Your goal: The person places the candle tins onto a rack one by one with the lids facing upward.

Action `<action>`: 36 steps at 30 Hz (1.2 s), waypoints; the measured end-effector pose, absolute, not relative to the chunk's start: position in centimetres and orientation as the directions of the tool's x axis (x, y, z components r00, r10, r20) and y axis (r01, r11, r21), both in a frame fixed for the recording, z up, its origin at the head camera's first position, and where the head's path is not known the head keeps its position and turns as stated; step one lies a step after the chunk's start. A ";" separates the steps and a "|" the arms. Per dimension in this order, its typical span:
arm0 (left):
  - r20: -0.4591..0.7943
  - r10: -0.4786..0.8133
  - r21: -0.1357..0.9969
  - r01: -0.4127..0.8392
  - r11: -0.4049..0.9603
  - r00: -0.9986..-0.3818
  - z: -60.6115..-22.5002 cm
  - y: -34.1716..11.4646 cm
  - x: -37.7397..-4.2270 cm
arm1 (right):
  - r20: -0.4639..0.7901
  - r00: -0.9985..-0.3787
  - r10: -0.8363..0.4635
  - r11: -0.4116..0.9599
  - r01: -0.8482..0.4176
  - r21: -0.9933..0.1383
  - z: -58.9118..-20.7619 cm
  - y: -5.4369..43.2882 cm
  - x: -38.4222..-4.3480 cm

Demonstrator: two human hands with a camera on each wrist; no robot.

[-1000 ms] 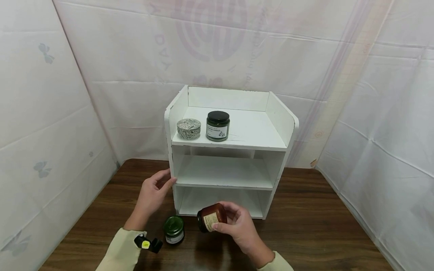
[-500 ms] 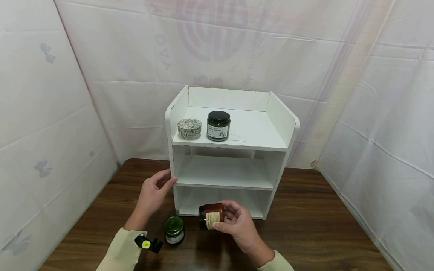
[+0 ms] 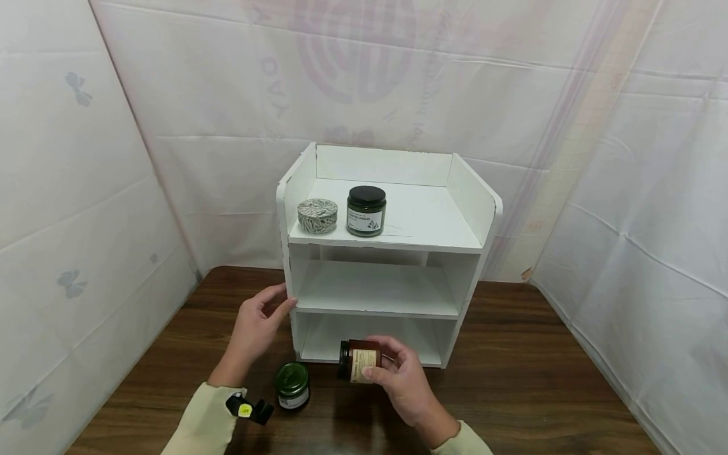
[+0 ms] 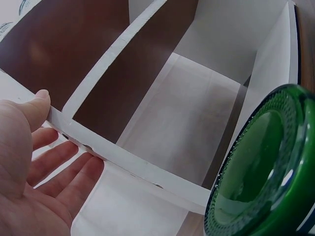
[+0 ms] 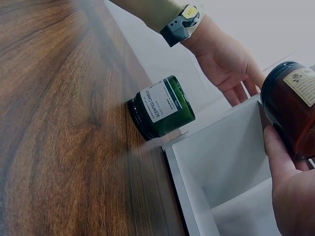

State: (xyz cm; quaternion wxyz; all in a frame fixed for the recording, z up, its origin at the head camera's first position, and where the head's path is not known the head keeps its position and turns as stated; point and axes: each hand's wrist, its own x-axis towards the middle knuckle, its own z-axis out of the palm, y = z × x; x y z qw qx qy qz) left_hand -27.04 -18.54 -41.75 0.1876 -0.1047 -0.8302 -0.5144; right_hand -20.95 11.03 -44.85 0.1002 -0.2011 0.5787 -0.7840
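My right hand grips an amber glass jar with a cream label, held on its side with its dark lid to the left, above the table in front of the bottom compartment. My left hand holds the left side panel of a white shelf unit, thumb at the front edge and fingers on the outer face. Between the hands, nearer the left forearm, a green scented candle jar stands upside down on the table, its black lid at the bottom.
On the unit's top shelf stand a round patterned tin and a green candle jar with a black lid. Raised side panels flank them. The unit stands on a dark wooden table, with white cloth walls behind and beside it.
The amber jar has turned in my right hand from tilted to level, lid left, and shifted slightly right. My left hand stays on the side panel.
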 end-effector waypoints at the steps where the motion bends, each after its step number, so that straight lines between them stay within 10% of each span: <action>1: 0.418 -0.019 0.815 0.366 0.449 -0.908 -41.7 -18.5 -27.0 | 0.194 -0.901 -0.388 -0.309 -0.072 -0.948 -44.8 11.0 -20.9; 36: 0.411 -0.022 0.817 0.357 0.453 -0.911 -41.6 -18.5 -27.0 | 0.216 -0.886 -0.410 -0.391 -0.043 -0.919 -44.3 11.0 -20.8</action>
